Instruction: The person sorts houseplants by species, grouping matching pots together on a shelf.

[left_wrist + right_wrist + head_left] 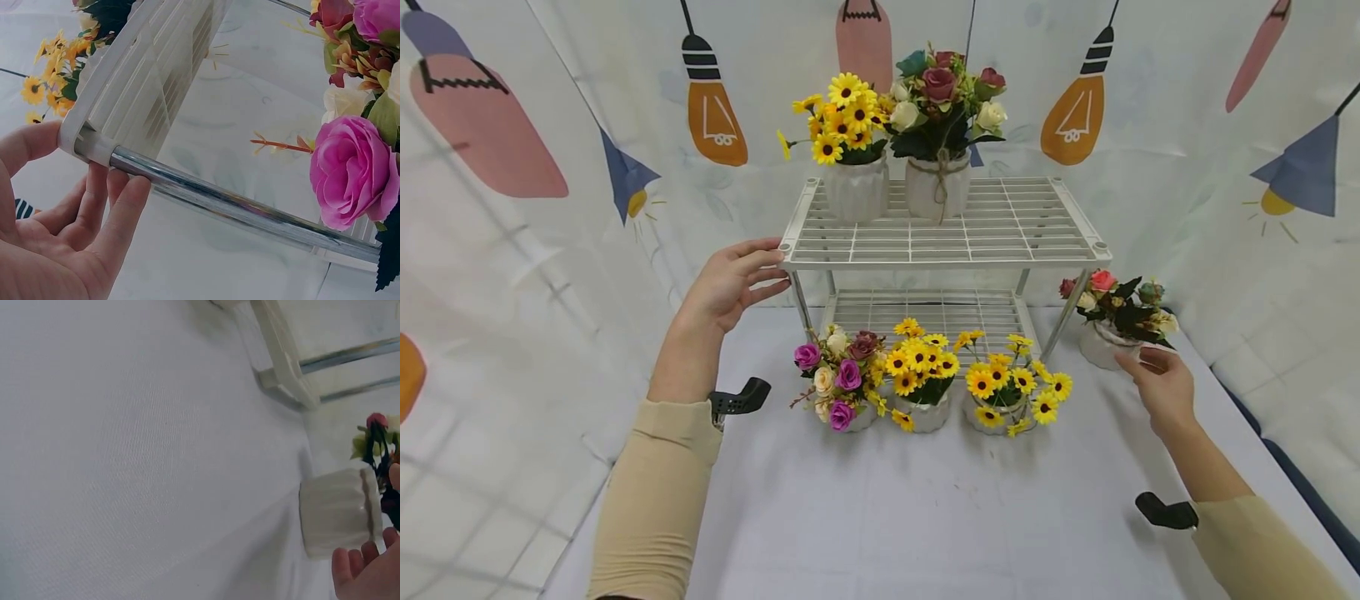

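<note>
My left hand (737,279) reaches to the front left corner of a white two-tier rack (943,254). In the left wrist view its fingers (119,212) lie nearly straight under that corner (125,106) and against the chrome leg (237,203), with the thumb at the corner's edge. My right hand (1157,379) is open beside a white ribbed pot (1101,346) of pink and red roses, right of the rack. In the right wrist view the fingertips (362,565) sit just short of the pot (337,509); I cannot tell whether they touch.
On the top shelf stand a sunflower pot (853,187) and a mixed rose pot (936,187). In front of the rack stand a purple rose pot (838,383) and two sunflower pots (921,371) (1011,387). A printed curtain surrounds the white table (925,517).
</note>
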`<control>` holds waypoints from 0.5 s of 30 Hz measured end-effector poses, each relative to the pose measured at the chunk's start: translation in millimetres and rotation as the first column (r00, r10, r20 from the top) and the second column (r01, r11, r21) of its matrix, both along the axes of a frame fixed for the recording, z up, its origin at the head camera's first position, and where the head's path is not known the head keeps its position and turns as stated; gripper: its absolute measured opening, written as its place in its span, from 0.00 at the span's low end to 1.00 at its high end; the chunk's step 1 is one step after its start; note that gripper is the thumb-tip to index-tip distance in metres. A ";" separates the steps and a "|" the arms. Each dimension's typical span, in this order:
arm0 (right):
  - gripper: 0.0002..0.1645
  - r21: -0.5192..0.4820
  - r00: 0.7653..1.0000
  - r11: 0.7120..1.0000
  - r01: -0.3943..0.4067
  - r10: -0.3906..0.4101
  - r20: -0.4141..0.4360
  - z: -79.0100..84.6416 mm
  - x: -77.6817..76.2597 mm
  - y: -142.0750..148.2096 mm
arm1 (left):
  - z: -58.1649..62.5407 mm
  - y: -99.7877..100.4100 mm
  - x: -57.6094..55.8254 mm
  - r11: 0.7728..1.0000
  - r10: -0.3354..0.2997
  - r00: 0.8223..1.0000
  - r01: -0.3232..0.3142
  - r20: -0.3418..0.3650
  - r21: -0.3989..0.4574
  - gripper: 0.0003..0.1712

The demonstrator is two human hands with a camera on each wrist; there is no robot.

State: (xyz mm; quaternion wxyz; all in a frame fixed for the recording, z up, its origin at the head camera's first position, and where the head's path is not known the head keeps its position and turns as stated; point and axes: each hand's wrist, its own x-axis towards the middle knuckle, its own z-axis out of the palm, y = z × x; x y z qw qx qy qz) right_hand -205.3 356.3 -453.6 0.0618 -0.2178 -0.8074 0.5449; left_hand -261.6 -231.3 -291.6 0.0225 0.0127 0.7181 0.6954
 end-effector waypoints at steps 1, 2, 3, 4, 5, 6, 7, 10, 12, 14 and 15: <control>0.50 -0.006 1.000 1.000 0.022 -0.022 0.011 -2.8 -2.0 2.2 | 0.0 0.2 0.0 1.000 0.000 1.000 0.000 0.000 0.000 0.31; 0.51 -0.016 0.999 0.999 0.041 -0.041 0.019 -5.4 -4.1 4.2 | 0.1 0.4 0.0 1.000 0.000 1.000 0.000 0.000 0.000 0.31; 0.53 -0.019 0.998 0.998 0.053 -0.052 0.027 -8.0 -6.3 5.9 | 0.3 0.6 0.0 1.000 -0.001 1.000 0.001 0.000 0.001 0.31; 0.54 -0.024 0.998 0.998 0.060 -0.059 0.034 -10.6 -8.8 7.1 | 0.5 0.6 0.0 1.000 -0.002 1.000 0.002 -0.002 0.002 0.31; 0.56 -0.026 0.997 0.998 0.066 -0.065 0.040 -13.2 -11.6 8.1 | 0.7 0.6 -0.1 1.000 -0.002 1.000 0.002 -0.003 0.003 0.31; 0.57 -0.028 0.997 0.997 0.071 -0.070 0.044 -15.6 -14.4 8.8 | 1.0 0.5 0.0 1.000 -0.002 1.000 0.002 -0.003 0.005 0.31; 0.58 -0.033 0.996 0.996 0.078 -0.077 0.041 -18.2 -17.6 9.4 | 1.2 0.4 0.0 1.000 -0.003 1.000 0.003 -0.004 0.006 0.31; 0.62 -0.041 0.995 0.994 0.099 -0.098 0.036 -25.1 -26.8 9.5 | 1.4 0.3 0.0 1.000 -0.002 1.000 0.002 -0.002 0.006 0.31; 0.64 -0.047 0.994 0.993 0.113 -0.112 0.021 -27.9 -33.1 8.7 | 1.1 0.3 -0.1 1.000 -0.002 1.000 0.002 0.001 0.008 0.31; 0.64 -0.069 0.992 0.990 0.124 -0.125 0.002 -28.9 -39.6 7.3 | 0.8 0.5 -0.4 1.000 -0.003 1.000 0.003 0.001 0.009 0.32; 0.64 -0.078 0.991 0.989 0.128 -0.130 -0.011 -28.8 -42.9 6.4 | 0.6 0.6 -0.5 1.000 -0.004 1.000 0.004 -0.001 0.011 0.32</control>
